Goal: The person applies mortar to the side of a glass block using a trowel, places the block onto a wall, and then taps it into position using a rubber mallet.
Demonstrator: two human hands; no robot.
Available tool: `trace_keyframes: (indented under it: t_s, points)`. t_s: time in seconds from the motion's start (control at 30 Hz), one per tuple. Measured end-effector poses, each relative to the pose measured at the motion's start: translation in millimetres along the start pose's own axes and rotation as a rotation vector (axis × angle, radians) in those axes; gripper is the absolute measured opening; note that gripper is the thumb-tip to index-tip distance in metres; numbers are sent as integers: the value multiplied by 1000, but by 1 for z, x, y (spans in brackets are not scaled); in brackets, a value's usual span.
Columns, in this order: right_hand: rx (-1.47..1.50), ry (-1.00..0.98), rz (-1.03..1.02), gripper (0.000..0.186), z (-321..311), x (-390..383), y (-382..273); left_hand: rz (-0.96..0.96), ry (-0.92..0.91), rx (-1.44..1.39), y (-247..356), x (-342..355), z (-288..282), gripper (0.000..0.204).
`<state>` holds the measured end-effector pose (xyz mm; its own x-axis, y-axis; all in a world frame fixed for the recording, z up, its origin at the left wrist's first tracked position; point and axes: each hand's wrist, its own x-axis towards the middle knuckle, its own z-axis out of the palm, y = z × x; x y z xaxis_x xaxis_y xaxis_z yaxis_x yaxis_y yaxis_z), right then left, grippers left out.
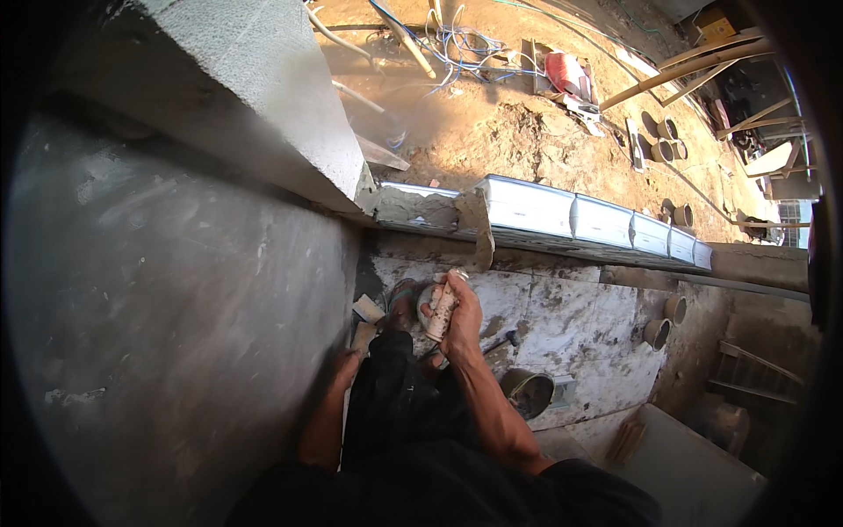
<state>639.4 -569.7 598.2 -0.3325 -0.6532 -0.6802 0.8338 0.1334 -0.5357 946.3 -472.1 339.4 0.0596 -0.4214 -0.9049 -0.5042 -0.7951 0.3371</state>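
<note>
My right hand (463,318) is wrapped round a pale, mortar-spattered tool handle (443,309), held above my feet. What the handle belongs to is largely covered by the hand, so its kind is unclear. Low beside the grey plastered wall (176,299), my left hand (346,365) shows only in part and its fingers are hidden. Just past it lie a tan slab-like piece (363,336) and a small pale block (369,309). Beyond my hands, a low wall carries a row of pale blocks (530,207), with rough grey mortar (413,207) at its left end.
A bucket (528,393) stands on the smeared pale floor (571,321) to my right, with smaller round containers (657,334) farther off. A pale board (694,465) lies at the lower right. Outside, tangled cables (461,44) and poles lie on bare earth.
</note>
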Motion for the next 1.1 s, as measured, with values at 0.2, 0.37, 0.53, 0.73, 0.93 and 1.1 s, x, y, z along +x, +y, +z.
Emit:
trace_keyframes:
  t_s: [0.2,0.37,0.53,0.73,0.93,1.1]
  points:
    - [112,1,61,26,19,-43,-23,62,2,73,-8,26,4,48]
    - [135,-78,83,28,-12,-96,-46,128,17,118,-7,35,9,47]
    - [-408,-17,80,29,-106,-110,-54,150,6,196,15,52,16,47]
    - [-1535,-40,58,39,-289,-8,-17,257,53,383,52,133,72,54]
    - [-2248,-195,-39,23,-428,172,79,159,-51,402,51,255,185,76]
    - [-2683,-604,-200,22,-493,299,157,502,100,586,18,333,256,62]
